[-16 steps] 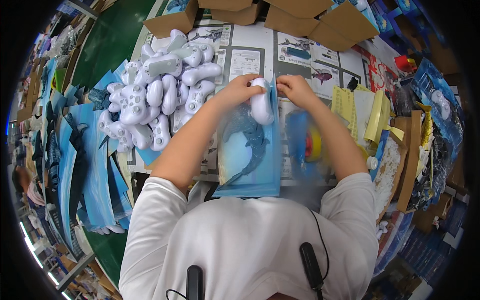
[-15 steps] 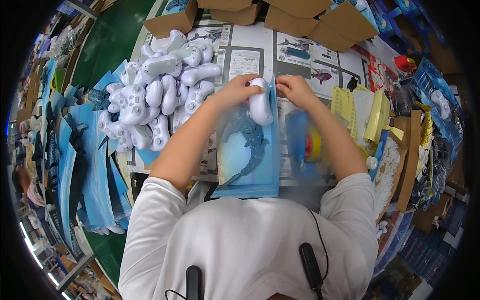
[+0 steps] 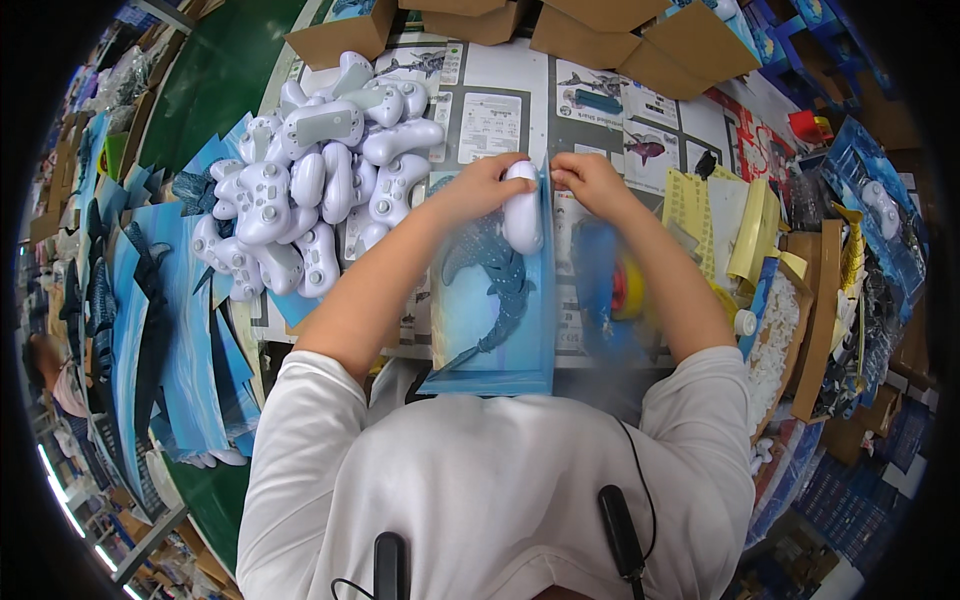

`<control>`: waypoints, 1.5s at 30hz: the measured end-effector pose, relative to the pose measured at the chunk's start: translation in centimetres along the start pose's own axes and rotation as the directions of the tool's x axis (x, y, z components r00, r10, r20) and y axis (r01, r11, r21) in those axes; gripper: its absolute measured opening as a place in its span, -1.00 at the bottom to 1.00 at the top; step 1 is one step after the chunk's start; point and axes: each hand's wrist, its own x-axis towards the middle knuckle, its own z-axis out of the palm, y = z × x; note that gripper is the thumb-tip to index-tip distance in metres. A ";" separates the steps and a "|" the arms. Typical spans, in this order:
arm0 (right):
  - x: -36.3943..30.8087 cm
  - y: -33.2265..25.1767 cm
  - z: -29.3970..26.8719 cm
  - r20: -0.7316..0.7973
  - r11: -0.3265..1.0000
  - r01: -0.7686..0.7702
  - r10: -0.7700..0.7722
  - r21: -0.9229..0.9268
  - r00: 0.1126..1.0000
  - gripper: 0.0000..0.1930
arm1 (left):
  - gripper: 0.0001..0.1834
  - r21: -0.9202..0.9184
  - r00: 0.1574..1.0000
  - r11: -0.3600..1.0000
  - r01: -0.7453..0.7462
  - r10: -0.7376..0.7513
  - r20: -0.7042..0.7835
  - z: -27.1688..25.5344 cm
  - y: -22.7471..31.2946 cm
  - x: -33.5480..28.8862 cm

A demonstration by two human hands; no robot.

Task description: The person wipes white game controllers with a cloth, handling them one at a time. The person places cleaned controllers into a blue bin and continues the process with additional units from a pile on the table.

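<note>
Presumably light, slick, best end-held: white controller, grasped in left hand; blue insert, beside right hand, whose grip is unclear.

Bright, even, whitish light falls across the table, leaving only soft shadows among the heaped white controllers, whose rounded shells carry pale highlights. Thin light strips glow at lower left, among the brightest spots in view. The white shirt is well lit, its folds faintly shaded. The hands appear reasonably sharp, while a misty blur smears the red-and-yellow item beside the right forearm. Fisheye distortion bows the tall blue sheets at left; toward the rim detail softens, the right side dims and black rounds off the corners.
</note>
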 end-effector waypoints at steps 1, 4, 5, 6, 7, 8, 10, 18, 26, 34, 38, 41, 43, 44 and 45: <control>0.1 0.2 0.1 0.003 1.000 -0.005 0.005 -0.004 1.000 -0.84 | -0.48 0.003 1.000 1.000 0.006 -0.006 0.006 0.0 -0.1 0.0; 0.2 0.4 0.2 0.005 0.999 -0.022 0.022 -0.027 1.000 -0.84 | -0.45 0.009 1.000 1.000 0.026 -0.027 0.004 0.1 -0.3 0.1; 0.2 0.2 0.3 0.003 0.999 -0.030 0.030 -0.040 1.000 -0.84 | -0.44 0.007 0.999 0.999 0.039 -0.039 -0.007 0.3 -0.1 0.0; 0.3 0.0 0.4 -0.001 0.998 -0.038 0.038 -0.053 0.999 -0.83 | -0.42 0.005 0.999 0.999 0.051 -0.051 -0.018 0.4 0.1 0.0; 0.4 0.2 0.6 0.005 0.997 -0.051 0.052 -0.066 0.999 -0.83 | -0.41 0.043 0.995 0.996 0.083 -0.080 -0.054 0.9 0.3 0.1; 0.6 0.4 1.0 0.009 0.995 -0.067 0.068 -0.078 0.998 -0.82 | -0.40 0.079 0.990 0.990 0.115 -0.108 -0.088 1.6 1.6 -0.1; 1.3 0.6 1.2 0.096 0.979 -0.096 0.115 -0.180 0.989 -0.82 | -0.39 0.314 0.993 0.949 0.032 0.006 -0.119 2.3 0.9 0.1; 1.2 0.1 3.0 0.008 0.932 -0.135 0.140 0.336 0.990 -0.84 | -0.44 0.207 0.969 0.970 0.128 -0.079 -0.232 1.5 2.2 -1.0; 2.0 -1.2 2.6 0.098 0.810 -0.473 0.470 0.346 0.877 -0.69 | -0.41 0.320 0.964 0.947 0.024 0.062 -0.257 1.5 -0.8 0.0; 1.8 -2.1 2.9 0.044 0.893 -0.397 0.398 0.211 0.917 -0.64 | -0.39 0.332 0.960 0.943 -0.015 0.107 -0.261 1.3 -1.2 -0.4; 2.7 0.7 3.9 -0.081 0.978 -0.207 0.203 -0.039 0.976 -0.63 | -0.39 0.330 0.967 0.944 -0.003 0.087 -0.241 1.5 -0.3 -0.3; 3.1 -0.7 2.4 0.259 0.745 -0.636 0.585 0.201 0.768 -0.66 | -0.40 0.296 0.967 0.955 0.030 0.047 -0.250 1.5 0.1 -0.7; 1.4 -0.3 3.5 -0.141 0.990 0.107 -0.119 -0.089 0.983 -0.59 | -0.41 0.340 0.967 0.940 0.028 0.060 -0.246 1.3 0.3 -0.6; 1.3 0.0 4.2 -0.212 0.978 0.151 -0.179 -0.141 0.961 -0.60 | -0.41 0.356 0.968 0.934 0.030 0.063 -0.245 1.5 0.3 -0.7; 1.7 -0.6 4.3 -0.113 0.991 -0.091 0.102 0.097 0.988 -0.60 | -0.41 0.342 0.966 0.939 0.035 0.055 -0.252 1.7 0.2 -0.7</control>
